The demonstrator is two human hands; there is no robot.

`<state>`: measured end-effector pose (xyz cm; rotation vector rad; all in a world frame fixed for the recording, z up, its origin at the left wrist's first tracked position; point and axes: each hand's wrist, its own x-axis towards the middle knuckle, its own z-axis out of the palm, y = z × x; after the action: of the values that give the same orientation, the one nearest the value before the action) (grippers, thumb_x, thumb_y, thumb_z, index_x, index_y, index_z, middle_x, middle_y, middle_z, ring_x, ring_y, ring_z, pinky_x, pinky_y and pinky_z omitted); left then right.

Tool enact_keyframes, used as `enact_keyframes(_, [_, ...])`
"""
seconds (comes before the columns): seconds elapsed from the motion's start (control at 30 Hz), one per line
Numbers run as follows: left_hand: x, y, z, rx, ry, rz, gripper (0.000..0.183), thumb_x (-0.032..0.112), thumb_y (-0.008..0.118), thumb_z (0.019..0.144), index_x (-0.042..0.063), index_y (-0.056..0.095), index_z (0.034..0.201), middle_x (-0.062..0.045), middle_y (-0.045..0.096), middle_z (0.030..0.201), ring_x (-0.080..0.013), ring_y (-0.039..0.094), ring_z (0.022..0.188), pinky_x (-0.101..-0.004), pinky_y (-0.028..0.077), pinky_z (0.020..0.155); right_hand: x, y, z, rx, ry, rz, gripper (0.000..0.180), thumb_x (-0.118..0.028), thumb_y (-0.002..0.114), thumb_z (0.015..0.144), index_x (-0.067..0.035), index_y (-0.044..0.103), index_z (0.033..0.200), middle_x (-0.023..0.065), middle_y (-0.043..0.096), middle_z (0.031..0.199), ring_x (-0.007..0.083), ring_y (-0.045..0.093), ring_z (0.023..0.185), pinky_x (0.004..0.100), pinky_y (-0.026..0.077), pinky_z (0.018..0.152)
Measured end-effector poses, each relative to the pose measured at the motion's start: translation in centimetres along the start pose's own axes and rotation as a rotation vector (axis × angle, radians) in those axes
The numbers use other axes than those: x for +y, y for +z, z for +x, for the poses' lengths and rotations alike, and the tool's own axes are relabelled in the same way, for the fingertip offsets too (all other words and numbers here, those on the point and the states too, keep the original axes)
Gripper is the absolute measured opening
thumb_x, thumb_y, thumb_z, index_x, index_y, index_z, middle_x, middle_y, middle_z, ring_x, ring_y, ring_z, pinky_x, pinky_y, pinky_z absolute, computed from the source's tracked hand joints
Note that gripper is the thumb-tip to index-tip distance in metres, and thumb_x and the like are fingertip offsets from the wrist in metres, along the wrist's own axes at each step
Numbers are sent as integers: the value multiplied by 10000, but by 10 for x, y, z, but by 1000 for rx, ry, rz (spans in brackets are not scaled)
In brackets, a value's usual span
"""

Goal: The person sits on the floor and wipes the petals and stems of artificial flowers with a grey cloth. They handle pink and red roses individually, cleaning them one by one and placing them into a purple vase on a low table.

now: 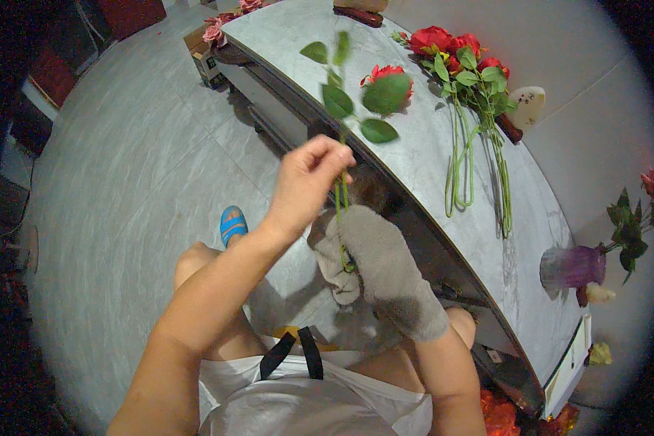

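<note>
My left hand [313, 177] is bare and pinches the green stem [338, 218] of an artificial flower spray. Its green leaves [337, 102] spread above my fingers, over the counter's edge. A red flower head [384, 71] shows partly behind one large leaf; I cannot tell whether it belongs to this stem. A grey fabric mitt or cloth [379, 250] covers my right hand entirely and hides the fingers. The doubled lower stem runs down against the mitt, and its looped end shows between the mitt and a hanging fold of the fabric.
On the marble-patterned counter [414, 163] lie red artificial flowers [452, 46] with folded green stems. A purple vase [575, 267] stands farther right. Below the counter are dark open shelves [430, 240]. A cardboard box [203, 54] sits beyond its far end, beside pink flowers.
</note>
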<state>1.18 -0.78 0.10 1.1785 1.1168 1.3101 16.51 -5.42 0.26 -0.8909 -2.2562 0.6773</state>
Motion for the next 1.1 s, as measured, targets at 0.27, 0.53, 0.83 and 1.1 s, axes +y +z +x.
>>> enact_keyframes(0.27, [4,-25,17,145,27,-94,201,296,543,885,100,579,853,17,589,792,-79,565,688,-216,393,622,-21,-15,6,-307,333,313,168,-233,461,822,-89,532,771,45,487,630,206,477,550,327,380,487])
enact_keyframes(0.53, [11,-43,25,271,44,-95,204,292,550,882,93,581,850,21,582,765,-80,564,681,-214,382,591,-13,-25,1,-191,393,259,185,-171,569,679,-112,564,854,92,563,813,306,559,741,395,463,572])
enact_keyframes(0.83, [5,-8,6,135,-19,-45,180,238,558,881,75,592,814,24,558,710,-45,454,596,-208,366,516,5,-3,10,66,-311,-906,298,-162,571,706,-7,582,961,80,573,819,159,565,692,231,472,575])
enact_keyframes(1.1, [14,12,-5,90,-102,-78,185,245,527,889,71,582,856,16,534,699,-77,532,607,-203,367,539,-13,1,0,-5,22,-237,207,-212,536,848,-64,580,711,47,556,602,192,525,496,327,443,462])
